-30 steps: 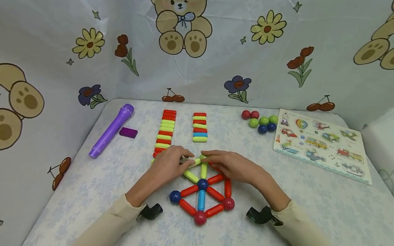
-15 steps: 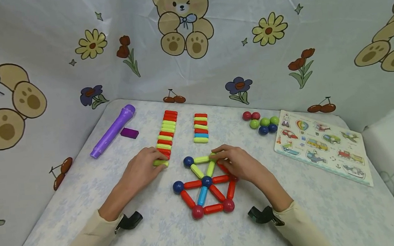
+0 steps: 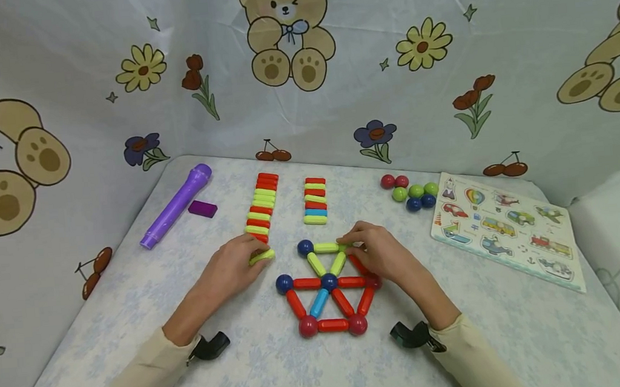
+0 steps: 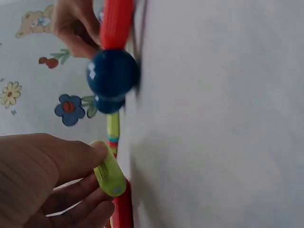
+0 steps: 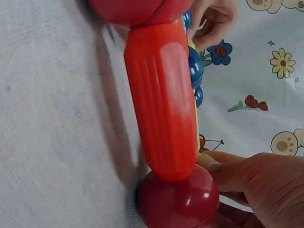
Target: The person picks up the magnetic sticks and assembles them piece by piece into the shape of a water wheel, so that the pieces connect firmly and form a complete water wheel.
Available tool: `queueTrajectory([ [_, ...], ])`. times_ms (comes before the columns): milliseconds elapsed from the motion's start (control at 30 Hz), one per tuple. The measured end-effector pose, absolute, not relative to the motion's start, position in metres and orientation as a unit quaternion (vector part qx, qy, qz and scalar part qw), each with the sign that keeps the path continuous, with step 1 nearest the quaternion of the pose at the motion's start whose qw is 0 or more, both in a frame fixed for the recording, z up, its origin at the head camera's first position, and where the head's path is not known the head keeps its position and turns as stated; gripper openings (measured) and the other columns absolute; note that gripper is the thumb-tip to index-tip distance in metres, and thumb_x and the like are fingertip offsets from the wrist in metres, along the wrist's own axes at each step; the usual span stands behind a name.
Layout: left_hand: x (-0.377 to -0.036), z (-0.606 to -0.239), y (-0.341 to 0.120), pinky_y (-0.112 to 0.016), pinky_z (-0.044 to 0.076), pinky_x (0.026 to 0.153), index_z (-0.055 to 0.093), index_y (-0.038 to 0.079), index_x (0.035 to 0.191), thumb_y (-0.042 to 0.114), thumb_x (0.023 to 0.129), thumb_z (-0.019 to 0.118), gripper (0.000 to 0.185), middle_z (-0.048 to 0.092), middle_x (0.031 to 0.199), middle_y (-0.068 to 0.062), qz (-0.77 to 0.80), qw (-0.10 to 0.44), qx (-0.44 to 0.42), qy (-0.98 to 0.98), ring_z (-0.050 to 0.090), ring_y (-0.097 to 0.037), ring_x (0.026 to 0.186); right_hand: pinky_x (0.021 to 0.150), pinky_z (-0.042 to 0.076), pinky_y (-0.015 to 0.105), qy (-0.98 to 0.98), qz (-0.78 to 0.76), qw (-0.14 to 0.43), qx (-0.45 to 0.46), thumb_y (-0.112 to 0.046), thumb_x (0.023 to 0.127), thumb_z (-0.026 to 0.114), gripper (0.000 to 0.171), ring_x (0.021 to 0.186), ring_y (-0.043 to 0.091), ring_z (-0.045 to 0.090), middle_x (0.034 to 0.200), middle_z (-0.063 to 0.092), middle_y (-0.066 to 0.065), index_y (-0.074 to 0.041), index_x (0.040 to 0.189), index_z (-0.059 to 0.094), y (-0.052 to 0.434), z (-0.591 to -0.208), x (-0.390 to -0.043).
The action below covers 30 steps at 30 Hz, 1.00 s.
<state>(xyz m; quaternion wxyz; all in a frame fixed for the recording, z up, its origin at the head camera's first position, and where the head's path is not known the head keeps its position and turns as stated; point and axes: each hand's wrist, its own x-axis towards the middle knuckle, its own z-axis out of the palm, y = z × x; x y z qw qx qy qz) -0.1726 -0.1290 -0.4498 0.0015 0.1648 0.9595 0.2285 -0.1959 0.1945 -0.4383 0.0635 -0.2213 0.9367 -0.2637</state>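
Observation:
My left hand (image 3: pixel 232 263) pinches a yellow-green magnetic rod (image 3: pixel 262 257) between thumb and fingers, left of the flat ball-and-rod figure; the left wrist view shows the rod (image 4: pixel 110 175) tilted, close over the table. A blue ball (image 3: pixel 329 282) forms the figure's hub, joined by red, blue and yellow-green rods to outer balls. The upper blue ball (image 3: pixel 306 248) is nearest my left hand. With its fingertips my right hand (image 3: pixel 375 252) pinches the green ball (image 3: pixel 343 248) at the figure's upper right, mostly covering it. A dark red ball (image 5: pixel 178 197) lies under that hand.
Two columns of loose rods, a left one (image 3: pixel 261 206) and a shorter one (image 3: pixel 315 199), lie behind. Several loose balls (image 3: pixel 416 191) sit beside a picture board (image 3: pixel 504 227). Far left are a purple toy microphone (image 3: pixel 176 206) and a purple block (image 3: pixel 202 208).
My left hand left the figure, took a yellow-green rod from the left column's near end and moved it slightly right. The figure turned a little and shifted right with my right hand.

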Motion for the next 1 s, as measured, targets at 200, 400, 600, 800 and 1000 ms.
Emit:
queueTrajectory([
  [200, -0.181, -0.442, -0.104, -0.036, 0.063, 0.082, 0.077, 0.003, 0.124, 0.017, 0.099, 0.08, 0.028, 0.077, 0.099, -0.003, 0.334, 0.041, 0.15, 0.929, 0.071, -0.015, 0.087, 0.078, 0.056, 0.031, 0.939, -0.262, 0.069, -0.212, -0.007, 0.1, 0.077, 0.025, 0.093, 0.018, 0.061, 0.11, 0.072, 0.004, -0.013, 0.123, 0.083, 0.198, -0.436, -0.195],
  [400, -0.182, -0.444, -0.091, -0.034, 0.063, 0.08, 0.075, 0.005, 0.122, 0.019, 0.099, 0.08, 0.027, 0.076, 0.097, -0.002, 0.368, 0.073, 0.134, 0.917, 0.071, -0.014, 0.086, 0.075, 0.055, 0.029, 0.939, -0.26, 0.078, -0.211, -0.007, 0.1, 0.077, 0.024, 0.092, 0.017, 0.061, 0.109, 0.071, 0.003, -0.012, 0.123, 0.083, 0.197, -0.435, -0.195],
  [600, -0.18, -0.448, -0.087, -0.031, 0.063, 0.076, 0.076, 0.004, 0.119, 0.019, 0.098, 0.081, 0.027, 0.077, 0.096, -0.002, 0.367, 0.075, 0.137, 0.917, 0.072, -0.014, 0.084, 0.074, 0.054, 0.029, 0.941, -0.255, 0.075, -0.207, -0.008, 0.1, 0.078, 0.024, 0.091, 0.017, 0.06, 0.108, 0.071, 0.003, -0.012, 0.123, 0.083, 0.197, -0.433, -0.195],
  [800, -0.182, -0.451, -0.082, -0.025, 0.059, 0.065, 0.079, 0.004, 0.118, 0.017, 0.099, 0.08, 0.023, 0.077, 0.094, -0.001, 0.37, 0.086, 0.153, 0.912, 0.07, -0.01, 0.079, 0.075, 0.055, 0.029, 0.941, -0.256, 0.08, -0.207, -0.007, 0.1, 0.077, 0.024, 0.092, 0.018, 0.06, 0.109, 0.071, 0.003, -0.012, 0.123, 0.083, 0.196, -0.432, -0.195],
  [1000, -0.183, -0.449, -0.078, -0.025, 0.059, 0.063, 0.081, 0.003, 0.116, 0.016, 0.098, 0.081, 0.023, 0.078, 0.096, -0.002, 0.365, 0.099, 0.146, 0.914, 0.069, -0.01, 0.079, 0.076, 0.056, 0.029, 0.942, -0.256, 0.081, -0.202, -0.008, 0.101, 0.077, 0.024, 0.093, 0.018, 0.061, 0.11, 0.071, 0.003, -0.013, 0.124, 0.083, 0.196, -0.434, -0.195],
])
